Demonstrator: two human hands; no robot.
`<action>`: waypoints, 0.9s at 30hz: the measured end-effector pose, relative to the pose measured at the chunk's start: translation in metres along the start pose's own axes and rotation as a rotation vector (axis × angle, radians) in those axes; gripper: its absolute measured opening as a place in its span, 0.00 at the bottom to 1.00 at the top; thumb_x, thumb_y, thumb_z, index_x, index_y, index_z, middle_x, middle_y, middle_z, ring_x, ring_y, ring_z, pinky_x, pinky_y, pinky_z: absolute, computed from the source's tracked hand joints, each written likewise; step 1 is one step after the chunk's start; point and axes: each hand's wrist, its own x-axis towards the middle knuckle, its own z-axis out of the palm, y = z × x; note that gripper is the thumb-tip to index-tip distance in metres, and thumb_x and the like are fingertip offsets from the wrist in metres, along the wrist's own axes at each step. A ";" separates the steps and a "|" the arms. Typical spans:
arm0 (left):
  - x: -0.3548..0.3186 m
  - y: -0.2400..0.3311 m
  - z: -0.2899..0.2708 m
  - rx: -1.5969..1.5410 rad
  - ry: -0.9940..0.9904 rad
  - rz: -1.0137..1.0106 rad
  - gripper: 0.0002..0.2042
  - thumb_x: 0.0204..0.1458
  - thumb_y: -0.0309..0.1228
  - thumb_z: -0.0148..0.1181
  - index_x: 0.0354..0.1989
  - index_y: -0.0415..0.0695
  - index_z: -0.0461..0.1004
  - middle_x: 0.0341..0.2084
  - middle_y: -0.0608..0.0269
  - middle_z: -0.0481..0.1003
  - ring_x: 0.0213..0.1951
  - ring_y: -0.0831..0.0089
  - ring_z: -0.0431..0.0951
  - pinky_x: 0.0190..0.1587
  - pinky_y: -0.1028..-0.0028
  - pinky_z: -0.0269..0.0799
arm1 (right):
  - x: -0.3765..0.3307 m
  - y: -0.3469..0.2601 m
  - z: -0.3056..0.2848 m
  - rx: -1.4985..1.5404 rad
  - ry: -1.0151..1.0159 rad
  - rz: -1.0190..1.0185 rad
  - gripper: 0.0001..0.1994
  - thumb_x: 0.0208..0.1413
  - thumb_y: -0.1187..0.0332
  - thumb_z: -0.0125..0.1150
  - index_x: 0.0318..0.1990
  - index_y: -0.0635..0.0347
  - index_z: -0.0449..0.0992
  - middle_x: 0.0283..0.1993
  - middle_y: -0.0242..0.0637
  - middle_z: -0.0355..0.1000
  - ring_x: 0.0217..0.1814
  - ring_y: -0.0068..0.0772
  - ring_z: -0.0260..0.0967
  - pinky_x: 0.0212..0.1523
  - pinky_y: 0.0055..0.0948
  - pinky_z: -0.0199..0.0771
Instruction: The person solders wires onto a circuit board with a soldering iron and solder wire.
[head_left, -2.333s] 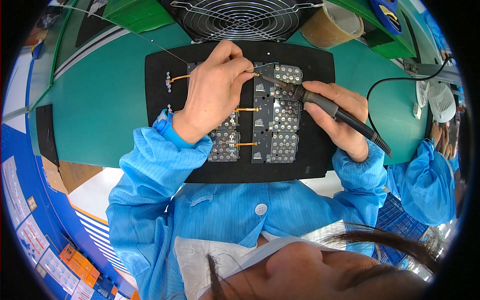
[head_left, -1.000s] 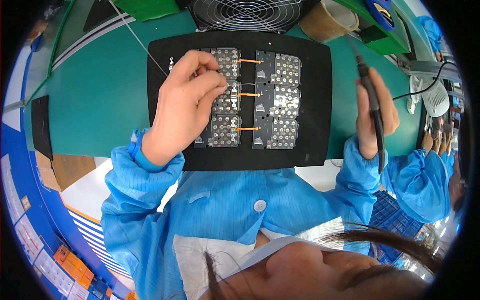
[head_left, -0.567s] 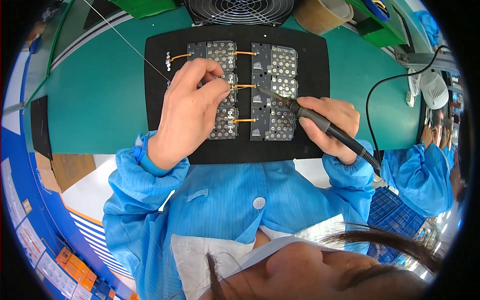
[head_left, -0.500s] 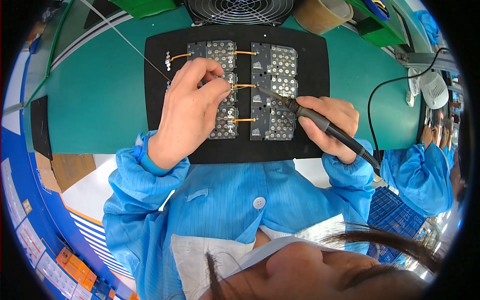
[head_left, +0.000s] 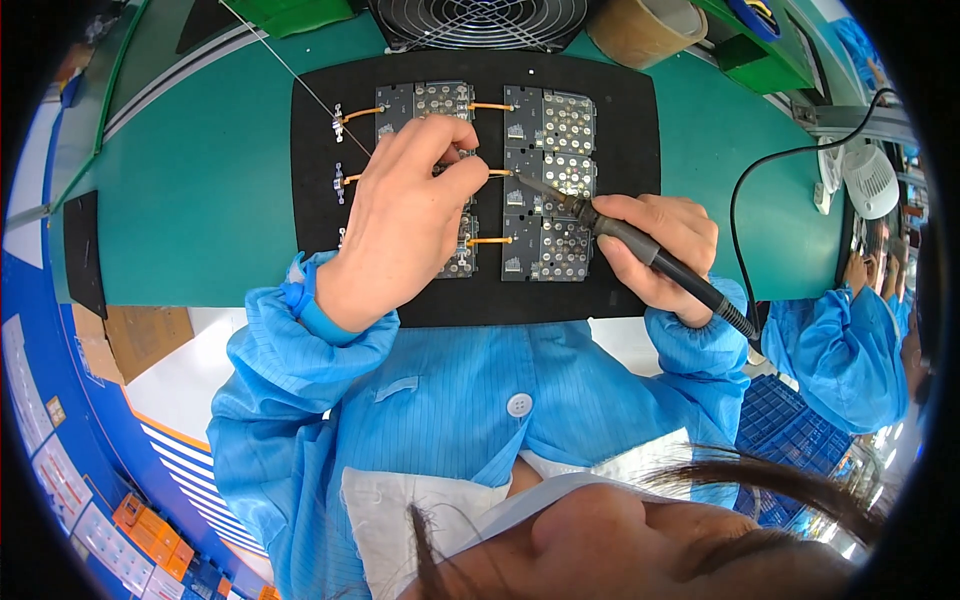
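Observation:
My right hand point(head_left: 668, 240) grips a soldering iron point(head_left: 690, 278) by its dark handle. Its tip touches or hovers just over the left part of the middle circuit board point(head_left: 518, 197) in the right column, where an orange ribbon cable point(head_left: 499, 172) ends. My left hand point(head_left: 400, 225) pinches a thin solder wire point(head_left: 300, 81) that runs down from the upper left; its fingers sit close to the tip, left of that board. Beneath this hand, the left column of boards is partly covered. More boards, like the lower right one point(head_left: 515, 262), have similar orange cables with small metal connectors.
A black mat point(head_left: 625, 110) under the boards lies on a green bench point(head_left: 190, 200). At the back stand a fan with a wire guard point(head_left: 475, 22) and a tape roll point(head_left: 645, 30). A black cord point(head_left: 745, 200) loops at the right, near another person's blue sleeve point(head_left: 840, 350).
My left hand has shifted right, closer to the iron's tip, uncovering a connector at the left; the solder wire has moved with it. My right hand and the iron have barely moved.

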 end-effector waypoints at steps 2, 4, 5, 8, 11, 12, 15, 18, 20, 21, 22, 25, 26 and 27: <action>0.000 0.000 0.002 -0.005 0.009 0.010 0.11 0.34 0.13 0.57 0.29 0.38 0.74 0.38 0.58 0.69 0.36 0.62 0.73 0.38 0.65 0.67 | 0.000 0.000 0.000 -0.001 -0.007 0.007 0.14 0.48 0.68 0.66 0.39 0.70 0.78 0.22 0.41 0.74 0.19 0.35 0.73 0.20 0.26 0.69; 0.001 0.000 0.004 0.025 -0.004 0.035 0.12 0.34 0.13 0.57 0.30 0.38 0.74 0.38 0.58 0.69 0.37 0.63 0.73 0.38 0.65 0.67 | 0.000 0.000 0.000 0.001 -0.004 0.006 0.14 0.48 0.68 0.66 0.39 0.70 0.78 0.22 0.41 0.74 0.19 0.35 0.73 0.20 0.26 0.69; 0.001 0.000 0.004 0.026 -0.004 0.035 0.12 0.34 0.13 0.57 0.30 0.38 0.74 0.38 0.58 0.69 0.37 0.63 0.73 0.38 0.65 0.67 | 0.000 0.000 0.001 0.004 -0.001 0.005 0.14 0.48 0.68 0.66 0.39 0.70 0.78 0.22 0.41 0.74 0.19 0.35 0.73 0.20 0.26 0.69; 0.002 0.001 0.006 0.000 -0.015 0.011 0.12 0.34 0.13 0.57 0.30 0.39 0.73 0.37 0.58 0.69 0.35 0.62 0.74 0.37 0.64 0.69 | 0.000 0.001 0.001 0.010 0.000 -0.001 0.14 0.48 0.68 0.67 0.39 0.70 0.78 0.22 0.42 0.74 0.19 0.35 0.73 0.20 0.26 0.69; 0.001 -0.001 0.009 -0.091 -0.032 -0.052 0.10 0.38 0.13 0.58 0.31 0.39 0.72 0.36 0.57 0.68 0.32 0.59 0.75 0.33 0.63 0.71 | 0.000 0.001 0.001 0.005 0.001 -0.007 0.14 0.48 0.68 0.67 0.39 0.70 0.78 0.22 0.42 0.74 0.19 0.35 0.73 0.20 0.26 0.69; 0.001 -0.001 0.010 -0.141 -0.019 -0.087 0.09 0.41 0.14 0.59 0.31 0.39 0.72 0.36 0.57 0.68 0.30 0.58 0.75 0.32 0.63 0.72 | 0.000 0.001 0.000 0.005 0.001 -0.006 0.14 0.48 0.68 0.67 0.39 0.70 0.78 0.22 0.42 0.74 0.19 0.35 0.73 0.20 0.26 0.69; 0.004 -0.002 0.009 -0.182 -0.014 -0.131 0.07 0.45 0.17 0.61 0.31 0.38 0.72 0.36 0.57 0.68 0.29 0.58 0.75 0.30 0.63 0.72 | 0.001 0.001 0.000 0.002 -0.004 0.005 0.14 0.48 0.68 0.66 0.40 0.70 0.78 0.22 0.42 0.74 0.20 0.35 0.73 0.20 0.26 0.69; 0.005 -0.003 0.011 -0.177 -0.040 -0.153 0.06 0.45 0.19 0.63 0.32 0.38 0.73 0.35 0.57 0.68 0.29 0.59 0.75 0.31 0.63 0.72 | 0.002 0.001 0.000 0.005 0.008 -0.010 0.14 0.48 0.68 0.66 0.40 0.71 0.78 0.22 0.42 0.74 0.20 0.35 0.73 0.21 0.26 0.70; 0.005 -0.004 0.014 -0.187 -0.060 -0.162 0.06 0.45 0.20 0.64 0.32 0.38 0.73 0.35 0.57 0.68 0.29 0.59 0.75 0.31 0.63 0.72 | 0.002 0.001 0.000 0.006 0.006 -0.004 0.15 0.48 0.68 0.66 0.40 0.71 0.78 0.22 0.42 0.74 0.20 0.35 0.73 0.21 0.26 0.70; 0.005 -0.005 0.016 -0.189 -0.054 -0.167 0.06 0.45 0.20 0.64 0.31 0.38 0.74 0.34 0.57 0.68 0.29 0.59 0.75 0.31 0.63 0.72 | 0.002 0.001 0.000 0.006 0.005 -0.004 0.15 0.48 0.68 0.66 0.40 0.71 0.78 0.22 0.42 0.74 0.20 0.35 0.73 0.21 0.26 0.70; 0.006 -0.005 0.017 -0.191 -0.049 -0.172 0.06 0.45 0.20 0.64 0.31 0.38 0.75 0.34 0.57 0.68 0.29 0.59 0.75 0.31 0.63 0.72 | 0.002 0.000 -0.001 0.004 0.002 -0.006 0.15 0.48 0.67 0.66 0.40 0.71 0.78 0.22 0.42 0.74 0.20 0.35 0.73 0.21 0.26 0.70; 0.006 -0.006 0.018 -0.200 -0.038 -0.180 0.06 0.44 0.19 0.64 0.31 0.37 0.75 0.33 0.57 0.69 0.29 0.59 0.76 0.32 0.63 0.72 | 0.002 0.000 0.000 0.000 -0.002 -0.007 0.15 0.48 0.67 0.66 0.39 0.71 0.78 0.23 0.42 0.74 0.20 0.35 0.73 0.20 0.26 0.70; 0.006 -0.006 0.019 -0.201 -0.038 -0.181 0.06 0.44 0.19 0.64 0.31 0.37 0.75 0.33 0.57 0.69 0.29 0.59 0.76 0.32 0.63 0.72 | 0.002 0.000 0.000 -0.002 -0.003 -0.006 0.15 0.48 0.67 0.66 0.39 0.71 0.78 0.23 0.42 0.74 0.20 0.35 0.73 0.20 0.26 0.69; 0.005 -0.007 0.019 -0.207 -0.027 -0.180 0.06 0.44 0.19 0.64 0.31 0.37 0.75 0.33 0.57 0.69 0.29 0.59 0.76 0.32 0.63 0.72 | 0.002 0.000 -0.001 -0.002 -0.004 -0.005 0.15 0.48 0.67 0.66 0.39 0.71 0.78 0.23 0.42 0.74 0.20 0.35 0.73 0.20 0.26 0.69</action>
